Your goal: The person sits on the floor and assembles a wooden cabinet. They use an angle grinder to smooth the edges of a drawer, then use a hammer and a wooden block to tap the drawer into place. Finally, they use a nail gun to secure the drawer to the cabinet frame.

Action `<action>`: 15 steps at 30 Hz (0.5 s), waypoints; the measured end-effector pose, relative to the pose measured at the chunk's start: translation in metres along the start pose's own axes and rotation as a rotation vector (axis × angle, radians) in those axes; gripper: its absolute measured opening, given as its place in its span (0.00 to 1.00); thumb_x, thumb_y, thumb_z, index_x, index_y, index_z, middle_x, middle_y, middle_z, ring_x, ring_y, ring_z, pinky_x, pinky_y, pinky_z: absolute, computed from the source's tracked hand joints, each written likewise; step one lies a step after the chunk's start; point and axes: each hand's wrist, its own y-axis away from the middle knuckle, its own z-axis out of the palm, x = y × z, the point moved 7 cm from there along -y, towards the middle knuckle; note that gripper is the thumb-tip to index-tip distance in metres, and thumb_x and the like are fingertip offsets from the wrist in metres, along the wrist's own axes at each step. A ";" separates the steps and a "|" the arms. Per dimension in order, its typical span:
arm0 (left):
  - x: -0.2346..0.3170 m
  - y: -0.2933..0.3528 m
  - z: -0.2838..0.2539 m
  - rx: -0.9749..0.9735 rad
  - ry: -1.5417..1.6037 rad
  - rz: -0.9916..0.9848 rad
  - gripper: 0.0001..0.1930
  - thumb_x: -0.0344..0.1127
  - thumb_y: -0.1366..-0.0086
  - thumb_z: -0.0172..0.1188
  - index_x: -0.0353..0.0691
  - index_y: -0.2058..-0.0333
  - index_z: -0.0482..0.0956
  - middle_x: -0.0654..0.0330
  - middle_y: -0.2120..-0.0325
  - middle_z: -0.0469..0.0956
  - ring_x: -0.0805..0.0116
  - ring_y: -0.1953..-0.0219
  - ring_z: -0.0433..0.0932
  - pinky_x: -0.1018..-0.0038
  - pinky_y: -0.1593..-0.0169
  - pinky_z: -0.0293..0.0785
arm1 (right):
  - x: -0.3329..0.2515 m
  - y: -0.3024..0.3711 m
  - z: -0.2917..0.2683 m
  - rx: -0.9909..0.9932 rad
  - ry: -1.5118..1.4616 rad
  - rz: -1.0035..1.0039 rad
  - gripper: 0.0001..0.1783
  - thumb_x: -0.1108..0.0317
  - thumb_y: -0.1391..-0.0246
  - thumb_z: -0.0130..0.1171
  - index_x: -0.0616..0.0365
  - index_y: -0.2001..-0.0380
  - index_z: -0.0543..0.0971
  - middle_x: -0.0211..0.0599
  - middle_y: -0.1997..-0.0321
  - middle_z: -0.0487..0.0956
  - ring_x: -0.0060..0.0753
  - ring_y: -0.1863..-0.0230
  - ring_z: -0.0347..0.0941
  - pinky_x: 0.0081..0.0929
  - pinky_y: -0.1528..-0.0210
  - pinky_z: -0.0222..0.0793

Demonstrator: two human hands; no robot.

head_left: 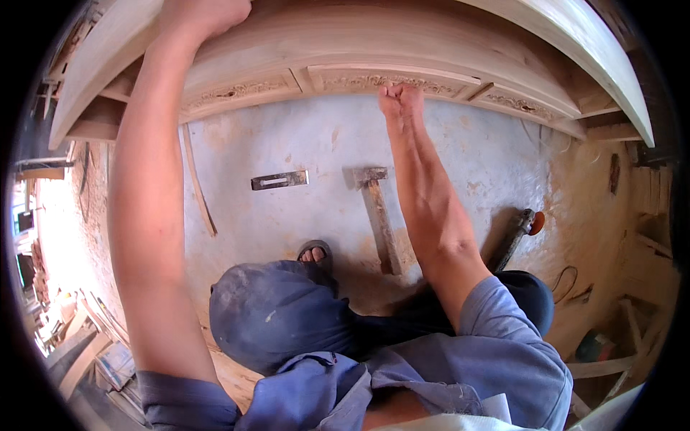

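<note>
A large pale wooden piece of furniture (445, 43) fills the upper part of the head view, with carved drawer fronts (352, 80) along its lower side. My left hand (205, 13) is curled closed over its wood at the upper left, and the picture's edge cuts off part of the hand. Against the lower edge of the middle carved front, my right hand (402, 99) is closed in a fist. Whatever its fingers may hold is hidden. Below the furniture lie a slotted metal plane blade (279, 180) and a hammer (387, 226) with a wooden handle.
An angle grinder (514, 238) with an orange disc lies on the floor to the right of my right forearm. A thin wooden strip (197, 179) is beside my left forearm. Scrap wood (80, 352) is heaped at the lower left, and wooden frame pieces (607, 368) stand at the lower right.
</note>
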 end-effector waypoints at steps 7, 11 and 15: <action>-0.033 0.000 0.010 -0.033 -0.197 -0.100 0.35 0.40 0.47 0.60 0.63 0.37 0.73 0.53 0.49 0.82 0.45 0.52 0.81 0.57 0.49 0.79 | 0.015 0.074 -0.048 0.097 -0.170 0.018 0.15 0.90 0.62 0.41 0.63 0.69 0.66 0.37 0.65 0.65 0.31 0.68 0.58 0.30 0.67 0.58; -0.012 0.012 0.005 -0.061 -0.289 -0.186 0.32 0.39 0.49 0.65 0.58 0.42 0.78 0.56 0.48 0.81 0.52 0.44 0.78 0.60 0.43 0.75 | -0.003 0.104 -0.052 -0.118 0.012 0.057 0.13 0.83 0.53 0.48 0.58 0.64 0.73 0.34 0.63 0.73 0.29 0.64 0.68 0.28 0.64 0.63; 0.081 0.094 -0.006 0.524 0.027 0.049 0.14 0.33 0.42 0.61 0.38 0.57 0.80 0.55 0.47 0.82 0.45 0.42 0.76 0.53 0.37 0.68 | -0.148 0.086 -0.235 0.278 0.826 -0.828 0.18 0.69 0.53 0.62 0.61 0.57 0.79 0.38 0.66 0.79 0.37 0.64 0.75 0.34 0.58 0.71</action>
